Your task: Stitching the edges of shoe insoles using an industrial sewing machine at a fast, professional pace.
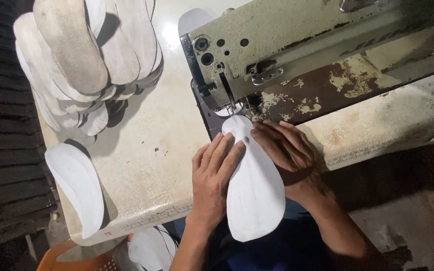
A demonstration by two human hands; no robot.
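Nearest the camera, a white insole [255, 193] overhangs the surface [146, 165] edge, its toe end under the sewing machine [297, 45] needle. Left hand [214, 173] lies flat on the insole's left edge, fingers together and extended, pinning rather than gripping. Right hand [285, 150] presses the right edge, fingers spread flat, likely to steady and steer the piece. Left, 1 loose insole [76, 188] lies near the edge. Farther back, a stack of insoles [84, 65] sits beside the machine.
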